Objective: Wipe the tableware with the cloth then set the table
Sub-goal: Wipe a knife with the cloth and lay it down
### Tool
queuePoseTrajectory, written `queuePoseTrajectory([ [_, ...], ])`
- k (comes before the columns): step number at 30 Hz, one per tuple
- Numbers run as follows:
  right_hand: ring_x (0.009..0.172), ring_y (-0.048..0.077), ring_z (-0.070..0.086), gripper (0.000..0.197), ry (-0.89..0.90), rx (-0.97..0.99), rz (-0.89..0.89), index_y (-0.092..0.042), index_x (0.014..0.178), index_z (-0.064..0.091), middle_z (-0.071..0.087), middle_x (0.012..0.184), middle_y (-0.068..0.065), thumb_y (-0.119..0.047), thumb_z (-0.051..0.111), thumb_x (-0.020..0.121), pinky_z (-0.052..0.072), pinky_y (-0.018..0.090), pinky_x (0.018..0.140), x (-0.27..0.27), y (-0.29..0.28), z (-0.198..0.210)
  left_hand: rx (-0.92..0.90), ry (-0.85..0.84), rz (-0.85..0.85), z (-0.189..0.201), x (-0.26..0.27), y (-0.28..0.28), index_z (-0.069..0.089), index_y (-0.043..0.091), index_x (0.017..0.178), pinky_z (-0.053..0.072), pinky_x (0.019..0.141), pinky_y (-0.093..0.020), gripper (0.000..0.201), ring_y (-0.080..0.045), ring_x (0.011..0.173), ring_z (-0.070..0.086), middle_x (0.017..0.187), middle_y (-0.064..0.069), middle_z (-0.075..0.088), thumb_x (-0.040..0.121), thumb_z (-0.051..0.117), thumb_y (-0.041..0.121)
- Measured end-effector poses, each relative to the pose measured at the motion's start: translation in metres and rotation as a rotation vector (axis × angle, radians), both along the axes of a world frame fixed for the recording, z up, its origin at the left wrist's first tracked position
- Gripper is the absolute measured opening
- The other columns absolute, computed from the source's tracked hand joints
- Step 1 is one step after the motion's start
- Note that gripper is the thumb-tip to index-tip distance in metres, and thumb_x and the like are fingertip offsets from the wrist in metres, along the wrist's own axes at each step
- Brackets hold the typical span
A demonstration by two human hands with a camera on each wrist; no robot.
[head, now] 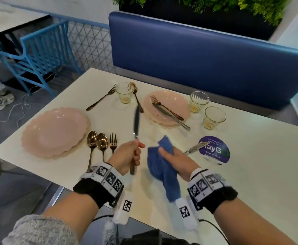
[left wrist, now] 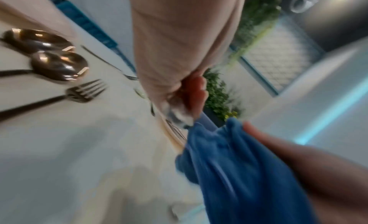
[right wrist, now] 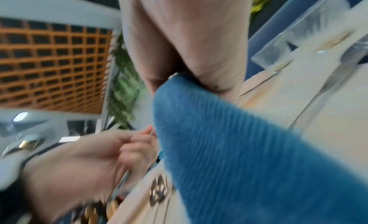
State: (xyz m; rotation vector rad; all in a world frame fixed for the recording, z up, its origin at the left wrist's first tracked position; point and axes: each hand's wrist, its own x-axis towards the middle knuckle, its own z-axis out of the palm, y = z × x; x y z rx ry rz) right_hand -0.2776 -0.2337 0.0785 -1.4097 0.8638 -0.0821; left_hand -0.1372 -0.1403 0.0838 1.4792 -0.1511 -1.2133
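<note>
My left hand (head: pixel 136 152) grips the handle of a silver knife (head: pixel 136 122), blade up and blurred, over the white table (head: pixel 250 174). Just right of it, my right hand (head: pixel 167 154) holds a bunched blue cloth (head: pixel 160 170) that hangs down past the wrist. The knife and cloth are a little apart. The left wrist view shows the left hand (left wrist: pixel 179 89) above the cloth (left wrist: pixel 239 164). The right wrist view shows the right hand (right wrist: pixel 189 46) on the cloth (right wrist: pixel 229 141) and the left hand (right wrist: pixel 99 155) beside it.
Stacked pink plates (head: pixel 54 131) lie at the left with two gold spoons (head: pixel 101 143) and a fork (head: pixel 113 141) beside them. A far pink plate (head: pixel 173 101) carries a fork and knife. Three glasses (head: pixel 124 92) (head: pixel 198 101) (head: pixel 213 117), a fork (head: pixel 101 99), a spoon (head: pixel 135 92), another knife (head: pixel 195 147).
</note>
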Motion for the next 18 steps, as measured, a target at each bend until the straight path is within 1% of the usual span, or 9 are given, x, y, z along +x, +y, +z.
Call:
queuePoseTrajectory([
  [1, 0.110, 0.022, 0.060, 0.026, -0.040, 0.025, -0.097, -0.018, 0.116, 0.054, 0.064, 0.117, 0.008, -0.031, 0.054, 0.093, 0.047, 0.037, 0.100, 0.003, -0.005, 0.001, 0.023, -0.070, -0.131, 0.001, -0.013, 0.001, 0.051, 0.009, 0.078, 0.026, 0.035, -0.016, 0.034, -0.003, 0.033, 0.028, 0.053, 0.001, 0.032, 0.102, 0.032, 0.023],
  [3, 0.108, 0.024, 0.060, 0.029, -0.033, -0.065, -0.175, -0.016, 0.118, 0.053, 0.063, 0.117, 0.009, -0.027, 0.058, 0.091, 0.049, 0.038, 0.096, 0.008, -0.011, 0.002, 0.048, -0.168, -0.339, 0.001, -0.045, 0.003, 0.050, 0.010, 0.076, 0.023, 0.035, -0.016, 0.035, -0.004, 0.034, 0.027, 0.054, 0.000, 0.033, 0.102, 0.033, 0.026],
  [6, 0.101, 0.026, 0.062, 0.032, -0.039, -0.142, -0.413, -0.010, 0.111, 0.055, 0.064, 0.111, 0.012, -0.019, 0.068, 0.084, 0.051, 0.041, 0.093, 0.006, -0.023, 0.003, 0.061, -0.267, -0.442, -0.001, -0.070, 0.008, 0.051, 0.010, 0.085, 0.026, 0.037, -0.017, 0.027, -0.007, 0.039, 0.029, 0.057, -0.001, 0.036, 0.102, 0.034, 0.023],
  [8, 0.100, 0.027, 0.062, 0.038, -0.032, -0.200, -0.542, -0.007, 0.114, 0.054, 0.064, 0.111, 0.013, -0.022, 0.069, 0.083, 0.050, 0.043, 0.095, -0.002, -0.038, 0.006, 0.070, -0.397, -0.481, -0.005, -0.069, 0.014, 0.049, 0.012, 0.098, 0.030, 0.039, -0.017, 0.016, -0.009, 0.045, 0.033, 0.059, -0.001, 0.040, 0.100, 0.038, 0.023],
  [10, 0.104, 0.029, 0.061, 0.047, -0.027, -0.298, -0.642, -0.006, 0.120, 0.050, 0.062, 0.114, 0.014, -0.027, 0.069, 0.083, 0.048, 0.047, 0.096, -0.010, -0.055, 0.013, 0.087, -0.501, -0.455, -0.008, -0.063, 0.019, 0.045, 0.012, 0.102, 0.034, 0.040, -0.019, 0.013, -0.011, 0.049, 0.038, 0.063, -0.002, 0.046, 0.099, 0.041, 0.024],
  [12, 0.105, 0.030, 0.060, 0.057, -0.041, -0.333, -0.712, -0.011, 0.125, 0.047, 0.061, 0.117, 0.014, -0.037, 0.069, 0.080, 0.048, 0.049, 0.096, -0.018, -0.070, 0.021, 0.161, -0.563, -0.354, -0.018, -0.050, 0.023, 0.043, 0.011, 0.096, 0.040, 0.043, -0.021, 0.011, -0.013, 0.054, 0.045, 0.070, -0.002, 0.050, 0.099, 0.041, 0.022],
  [13, 0.106, 0.029, 0.061, 0.060, -0.060, -0.317, -0.715, -0.013, 0.127, 0.047, 0.061, 0.118, 0.012, -0.041, 0.068, 0.079, 0.048, 0.049, 0.096, -0.022, -0.075, 0.023, 0.223, -0.609, -0.302, -0.025, -0.042, 0.024, 0.043, 0.011, 0.094, 0.043, 0.047, -0.021, 0.012, -0.014, 0.059, 0.049, 0.072, -0.001, 0.050, 0.099, 0.041, 0.021],
  [15, 0.108, 0.026, 0.060, 0.057, -0.091, -0.303, -0.686, -0.015, 0.131, 0.046, 0.060, 0.121, 0.009, -0.039, 0.065, 0.083, 0.049, 0.045, 0.096, -0.029, -0.077, 0.028, 0.353, -0.727, -0.227, -0.041, -0.027, 0.023, 0.045, 0.007, 0.094, 0.045, 0.059, -0.024, 0.014, -0.019, 0.073, 0.054, 0.078, -0.001, 0.052, 0.099, 0.041, 0.019],
  [18, 0.105, 0.020, 0.057, 0.053, -0.081, -0.319, -0.632, -0.015, 0.134, 0.043, 0.058, 0.119, 0.005, -0.035, 0.061, 0.088, 0.047, 0.035, 0.090, -0.037, -0.072, 0.029, 0.460, -0.787, -0.131, -0.059, -0.012, 0.017, 0.050, -0.004, 0.105, 0.045, 0.071, -0.029, 0.021, -0.023, 0.086, 0.056, 0.098, -0.012, 0.058, 0.098, 0.042, 0.014],
])
